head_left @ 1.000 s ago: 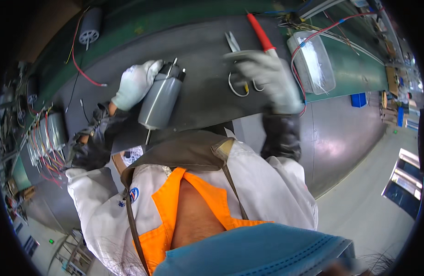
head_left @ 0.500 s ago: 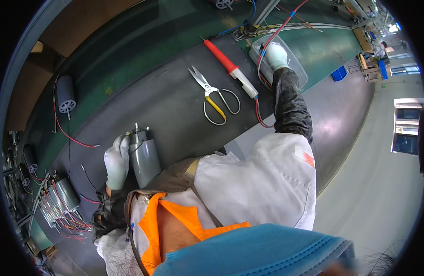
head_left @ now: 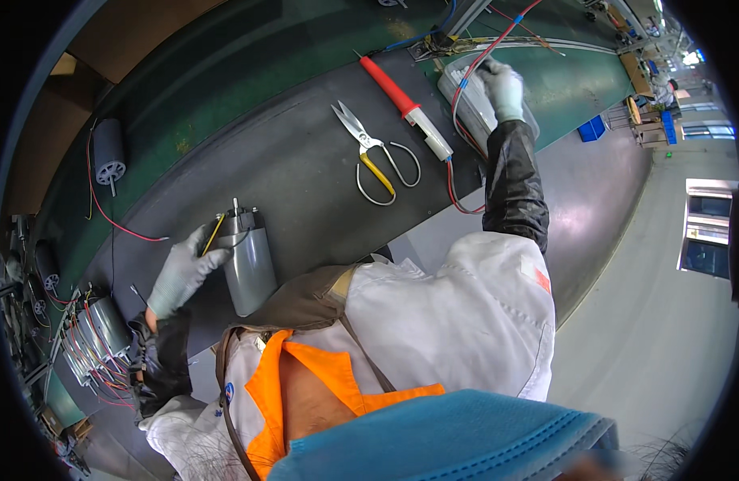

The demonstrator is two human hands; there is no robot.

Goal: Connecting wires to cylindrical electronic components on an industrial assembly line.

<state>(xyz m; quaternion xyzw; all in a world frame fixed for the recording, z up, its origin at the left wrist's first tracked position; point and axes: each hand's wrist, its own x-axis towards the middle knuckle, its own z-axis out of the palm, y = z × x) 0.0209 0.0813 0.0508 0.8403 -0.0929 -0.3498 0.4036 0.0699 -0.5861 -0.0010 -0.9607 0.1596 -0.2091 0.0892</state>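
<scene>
Head view: motor (head_left: pixel 251 276) on dark surface (head_left: pixel 305 216), close to the person's front, just right of the left hand (head_left: pixel 179 276), well apart from the right hand (head_left: pixel 507 90). Left hand half curled, thumb at motor's side, yellow wire (head_left: pixel 214 232) running between thumb and fingers; can't tell if it's pinched. Right hand over clear bin (head_left: pixel 532 120), fingers bent; can't tell what they grip. Motor: smooth grey cylinder, shiny along the side, darker far end with thin metal shaft pointing away from person, dark strand across upper part. Scissors (head_left: pixel 364 146) lie between motor and red-and-white tool (head_left: pixel 392 90).
</scene>
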